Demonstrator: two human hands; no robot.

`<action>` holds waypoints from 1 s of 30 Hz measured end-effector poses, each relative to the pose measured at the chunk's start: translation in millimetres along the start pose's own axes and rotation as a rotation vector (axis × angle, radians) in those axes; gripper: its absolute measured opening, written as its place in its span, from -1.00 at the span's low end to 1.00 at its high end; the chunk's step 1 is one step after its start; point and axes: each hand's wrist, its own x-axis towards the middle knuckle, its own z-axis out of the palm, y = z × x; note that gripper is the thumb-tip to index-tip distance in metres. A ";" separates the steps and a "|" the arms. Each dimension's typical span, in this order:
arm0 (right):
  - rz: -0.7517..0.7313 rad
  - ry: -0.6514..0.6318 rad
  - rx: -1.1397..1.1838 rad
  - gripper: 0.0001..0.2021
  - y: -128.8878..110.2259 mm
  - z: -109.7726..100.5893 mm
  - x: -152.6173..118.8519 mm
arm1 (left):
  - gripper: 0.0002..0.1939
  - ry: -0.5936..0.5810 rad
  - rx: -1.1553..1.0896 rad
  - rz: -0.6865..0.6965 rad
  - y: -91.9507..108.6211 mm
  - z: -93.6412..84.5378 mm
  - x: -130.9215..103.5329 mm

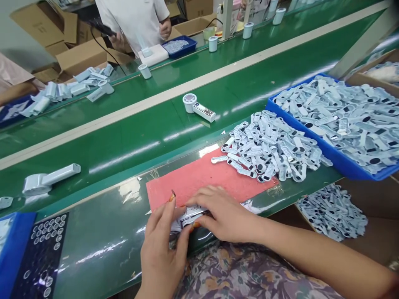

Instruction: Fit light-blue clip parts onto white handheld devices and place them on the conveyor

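Close to the front edge of the bench, I hold a white and silver handheld fan (193,212), mostly covered by my fingers. My left hand (163,245) is closed around its left end, with thumb and fingers on either side. My right hand (220,214) pinches the handle part, its thumb below and its fingers on top. Under and beyond my hands lies a red mat (183,178). A pile of small pale handle covers (274,145), some with dark oval patches, spreads over the mat's right end.
On the green belt (134,137) lie a fan with its handle open (204,111) and another fan (50,179). A blue tray (299,128) of covers stands right. At left is a dark tray of rings (40,253). A co-worker (137,20) stands across the belt.
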 end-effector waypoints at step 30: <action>-0.183 0.022 -0.166 -0.63 12.8 18.9 -11.1 | -0.19 -0.039 -0.005 0.014 7.4 0.0 -5.8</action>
